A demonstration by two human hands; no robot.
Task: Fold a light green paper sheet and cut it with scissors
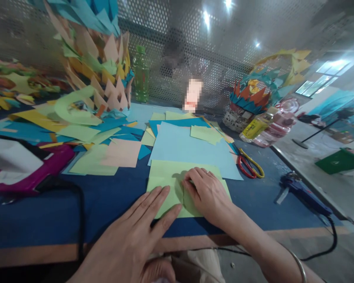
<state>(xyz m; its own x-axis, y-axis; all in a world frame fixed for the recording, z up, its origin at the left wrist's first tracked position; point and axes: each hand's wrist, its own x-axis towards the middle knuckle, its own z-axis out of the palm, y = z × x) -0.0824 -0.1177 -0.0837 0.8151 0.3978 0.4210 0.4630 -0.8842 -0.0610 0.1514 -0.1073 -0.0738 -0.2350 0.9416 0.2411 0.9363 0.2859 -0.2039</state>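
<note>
A sheet of light green paper (168, 171) lies at the front of the blue tabletop, directly before me. My left hand (138, 224) rests flat on its near left part, fingers stretched out and thumb spread apart. Near the sheet's middle, my right hand (208, 192) has its fingertips pinched together on the paper, where a short crease or edge runs toward me. A ring and a bangle are on this hand and arm. Whatever lies under the right fingers is hidden. Beyond the green sheet, and partly under it, is a larger light blue sheet (177, 145).
Scissors (250, 163) and a blue glue gun (306, 192) with a cord lie to the right. Leftward are a purple tissue holder (56, 161) and scattered coloured paper. Bottles (141, 74) and folded-paper baskets (250, 98) stand behind, before a perforated metal screen (162, 86).
</note>
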